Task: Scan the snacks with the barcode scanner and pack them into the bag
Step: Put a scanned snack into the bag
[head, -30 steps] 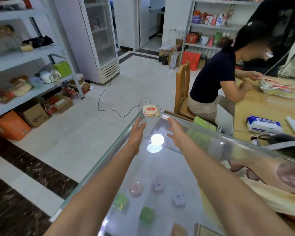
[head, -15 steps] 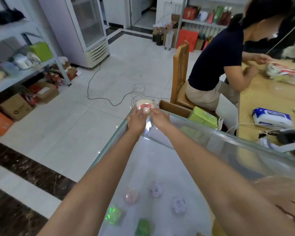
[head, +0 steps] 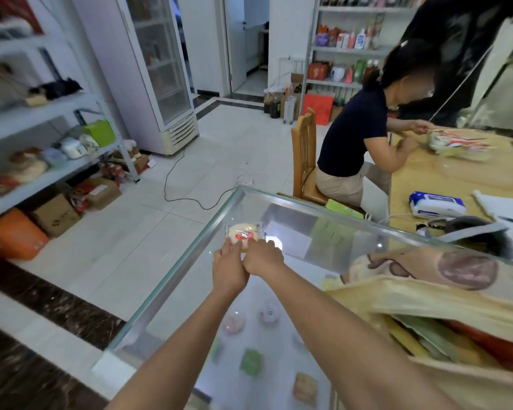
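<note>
- Snack pack [head: 243,234]: round, red label, lying on glass counter [head: 308,241] near its far corner
- left hand [head: 230,272], right hand [head: 263,258]: side by side, fingers curled, pinching pack's near edge

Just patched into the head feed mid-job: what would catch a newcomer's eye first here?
The left hand and right hand meet over the glass counter, holding the near edge of a round wrapped snack with a red label, near the counter's far left corner. To the right lies a large tan printed bag with packets showing inside. Beyond the counter, a seated person is busy at a wooden table.
</note>
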